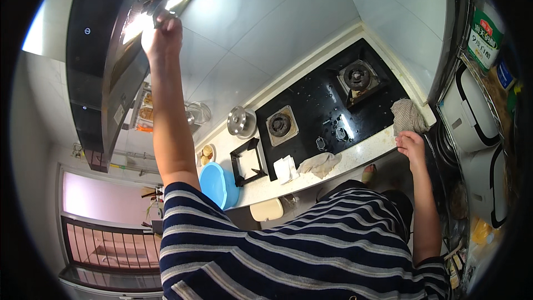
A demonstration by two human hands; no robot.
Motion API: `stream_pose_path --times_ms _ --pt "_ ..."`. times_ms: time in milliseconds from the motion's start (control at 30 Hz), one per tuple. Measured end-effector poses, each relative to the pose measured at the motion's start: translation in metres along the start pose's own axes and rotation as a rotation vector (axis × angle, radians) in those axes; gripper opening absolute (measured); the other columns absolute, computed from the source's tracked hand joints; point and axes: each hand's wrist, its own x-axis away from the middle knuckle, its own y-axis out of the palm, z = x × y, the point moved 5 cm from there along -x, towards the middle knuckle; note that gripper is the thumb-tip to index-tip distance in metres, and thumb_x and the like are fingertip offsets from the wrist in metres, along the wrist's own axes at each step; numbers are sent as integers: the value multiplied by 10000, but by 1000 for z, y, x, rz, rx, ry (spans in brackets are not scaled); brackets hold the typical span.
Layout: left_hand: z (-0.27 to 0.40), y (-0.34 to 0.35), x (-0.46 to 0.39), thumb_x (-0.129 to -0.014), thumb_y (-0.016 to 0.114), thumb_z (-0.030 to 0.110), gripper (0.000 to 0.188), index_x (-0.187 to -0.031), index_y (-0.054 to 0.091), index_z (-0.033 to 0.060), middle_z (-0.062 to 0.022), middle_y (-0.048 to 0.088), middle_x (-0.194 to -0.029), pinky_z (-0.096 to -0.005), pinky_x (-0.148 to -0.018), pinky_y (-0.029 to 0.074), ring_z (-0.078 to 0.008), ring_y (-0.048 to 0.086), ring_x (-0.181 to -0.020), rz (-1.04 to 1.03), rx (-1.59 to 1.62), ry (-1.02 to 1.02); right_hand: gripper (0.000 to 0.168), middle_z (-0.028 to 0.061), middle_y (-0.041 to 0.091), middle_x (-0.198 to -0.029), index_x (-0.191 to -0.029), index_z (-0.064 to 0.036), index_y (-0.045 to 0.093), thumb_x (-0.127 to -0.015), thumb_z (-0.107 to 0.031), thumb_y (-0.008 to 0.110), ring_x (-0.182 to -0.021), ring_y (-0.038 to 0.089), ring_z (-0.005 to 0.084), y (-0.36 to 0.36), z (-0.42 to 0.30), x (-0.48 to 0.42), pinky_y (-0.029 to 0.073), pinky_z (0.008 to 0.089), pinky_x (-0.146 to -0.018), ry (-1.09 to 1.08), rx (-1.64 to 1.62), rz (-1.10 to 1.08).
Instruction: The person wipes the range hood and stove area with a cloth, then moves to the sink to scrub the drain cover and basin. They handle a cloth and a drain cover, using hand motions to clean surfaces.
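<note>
My left hand [164, 35] reaches up under the range hood [89, 62], its fingers curled around a small dark object [153, 6] beside the lit lamp. Glare hides what that object is. Low on the right, the fingertips of my right hand [411, 146] meet the lower edge of a striped cloth [407, 114] bunched on the counter corner; whether they grip it is unclear. Between my arms lies a black gas cooktop [308, 104], wet in spots, with a left burner [280, 125] and a right burner [357, 76].
A black pan support [235, 168] sits on the counter near a blue basin [216, 185] and a glass-lidded pot [239, 123]. White folded paper [285, 170] and a grey cloth [318, 164] lie along the front edge. At right, a rack holds white bins [466, 112] and a vinegar bottle [485, 39].
</note>
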Motion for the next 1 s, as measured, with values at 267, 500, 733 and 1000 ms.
stream_pose_path --times_ms 267,500,733,1000 --pt "33 70 99 -891 470 66 87 -936 505 0 9 359 -681 -216 -544 303 -85 317 -596 -114 92 -56 220 79 676 -932 -1074 -30 601 -897 -148 549 -780 630 120 -6 1 -13 502 244 -676 28 -2 -71" --pt "47 61 140 -884 501 65 57 -872 475 16 11 329 -677 -242 -551 272 -97 288 -621 -69 -37 129 204 82 677 -911 -1059 -27 626 -903 -128 543 -767 628 119 19 -8 -31 509 237 -655 17 -34 -125" --pt "-67 -32 180 -913 491 95 175 -1052 514 -9 4 401 -722 -236 -541 320 -98 360 -634 208 -218 -38 197 77 683 -906 -1051 -30 629 -893 -123 558 -768 633 114 47 -2 -29 514 238 -660 48 8 -222" --pt "-237 -61 252 -956 554 196 183 -1098 563 81 -2 614 -906 -253 -614 501 -100 588 -741 392 -313 -338 202 75 689 -925 -1065 -35 631 -896 -118 559 -787 642 117 71 -4 -23 520 254 -686 56 98 -247"
